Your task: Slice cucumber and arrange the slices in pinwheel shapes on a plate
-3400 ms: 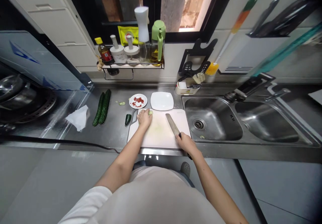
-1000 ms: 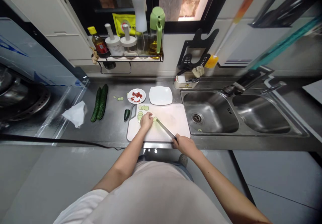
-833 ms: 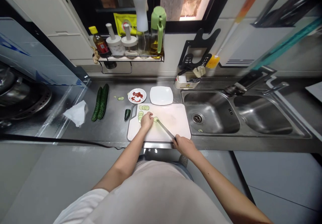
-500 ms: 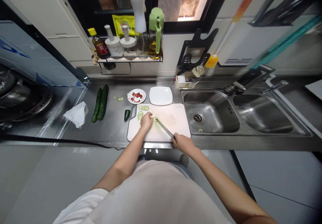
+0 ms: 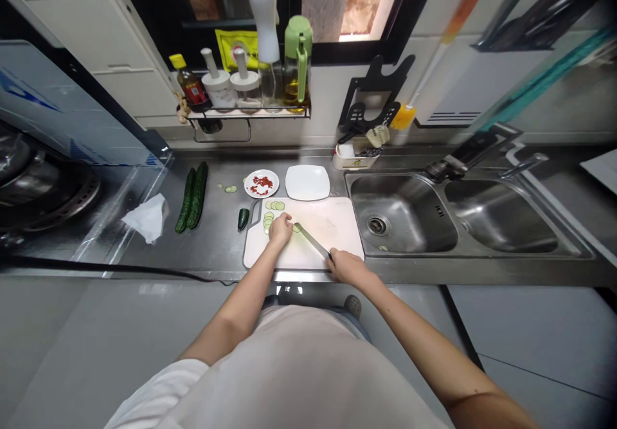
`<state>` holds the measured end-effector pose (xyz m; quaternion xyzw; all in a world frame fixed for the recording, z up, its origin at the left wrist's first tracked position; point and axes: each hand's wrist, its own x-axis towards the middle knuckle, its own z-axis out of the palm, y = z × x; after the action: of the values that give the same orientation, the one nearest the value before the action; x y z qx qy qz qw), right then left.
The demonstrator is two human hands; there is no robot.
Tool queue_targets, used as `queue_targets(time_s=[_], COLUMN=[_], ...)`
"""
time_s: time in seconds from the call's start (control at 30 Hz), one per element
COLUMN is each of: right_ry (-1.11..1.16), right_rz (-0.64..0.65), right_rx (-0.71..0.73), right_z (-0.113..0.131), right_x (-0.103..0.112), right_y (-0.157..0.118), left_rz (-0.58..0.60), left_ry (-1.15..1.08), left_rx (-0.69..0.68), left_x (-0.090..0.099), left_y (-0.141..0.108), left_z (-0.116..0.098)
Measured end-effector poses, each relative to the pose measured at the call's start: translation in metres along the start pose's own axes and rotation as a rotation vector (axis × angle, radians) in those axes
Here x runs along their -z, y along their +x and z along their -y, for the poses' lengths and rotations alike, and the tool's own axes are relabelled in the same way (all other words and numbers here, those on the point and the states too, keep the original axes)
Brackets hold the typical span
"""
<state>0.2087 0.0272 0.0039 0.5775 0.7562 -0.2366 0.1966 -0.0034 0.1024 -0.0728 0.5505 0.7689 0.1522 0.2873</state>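
My right hand (image 5: pixel 347 267) grips the handle of a knife (image 5: pixel 313 242), its blade slanting up and left across the white cutting board (image 5: pixel 344 229). The blade tip lies at a pale green cucumber slice (image 5: pixel 296 228). Close to that tip, my left hand (image 5: pixel 280 228) rests low over the board with fingers curled together; what they hold, if anything, is hidden. Beside it on the left are overlapping cucumber slices (image 5: pixel 268 220), and a short row of slices (image 5: pixel 274 205) lies above. A cut cucumber end (image 5: pixel 243 219) sits just off the board's left edge.
Behind the board stand a small plate with chopped red pieces (image 5: pixel 261 184) and a white square plate (image 5: pixel 307 182). Two whole cucumbers (image 5: pixel 191 197) and a crumpled white cloth or tissue (image 5: pixel 147 218) lie left. A double sink (image 5: pixel 405 213) is right; a condiment rack (image 5: pixel 250 115) hangs above.
The knife and my right hand have shifted very slightly up and left. My left hand stays almost where it was, and the slices look the same.
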Motion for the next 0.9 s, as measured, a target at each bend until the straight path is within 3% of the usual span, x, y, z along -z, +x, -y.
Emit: queue_targets(time_s=[0.9], right_ry=[-0.035], right_rz=[0.022], right_rx=[-0.014], right_z=[0.004], right_x=[0.008], right_y=[-0.006], left_rz=[0.008], left_ry=[-0.016], left_rx=[0.000], left_x=[0.002], left_y=[0.000], left_z=[0.000])
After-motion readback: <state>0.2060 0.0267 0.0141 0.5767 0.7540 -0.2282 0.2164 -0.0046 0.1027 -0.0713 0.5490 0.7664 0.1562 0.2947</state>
